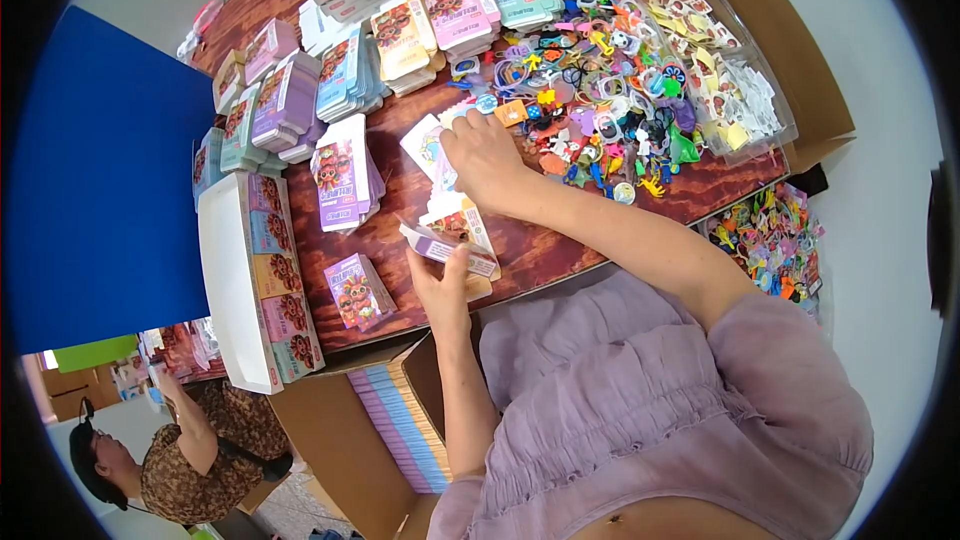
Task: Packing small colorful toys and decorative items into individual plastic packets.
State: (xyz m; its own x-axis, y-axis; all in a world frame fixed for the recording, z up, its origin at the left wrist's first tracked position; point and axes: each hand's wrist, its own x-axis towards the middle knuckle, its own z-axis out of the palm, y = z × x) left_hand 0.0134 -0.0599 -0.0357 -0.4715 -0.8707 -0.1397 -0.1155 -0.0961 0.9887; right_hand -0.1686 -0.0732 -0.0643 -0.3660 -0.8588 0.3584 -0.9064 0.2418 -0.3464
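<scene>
My left hand (440,288) is closed on a small purple-and-white carton (448,248), its end flap standing up. Just behind that carton lies a yellow printed carton (470,223), partly covered. Farther forward, my right hand (486,155) has its fingertips bent down at some white printed cards (425,144); whatever they pinch is hidden. A heap of small colourful plastic trinkets (610,90) spreads beside the right hand. To the left hand's left, a filled-out purple carton (358,292) rests on the table.
Stacks of flat cartons (400,35) line the table's far and left sides. A long white display box (235,280) stands left. Stickers fill a clear tray (790,125). An open cardboard box (345,450) sits below, and another person (190,450) works at lower left.
</scene>
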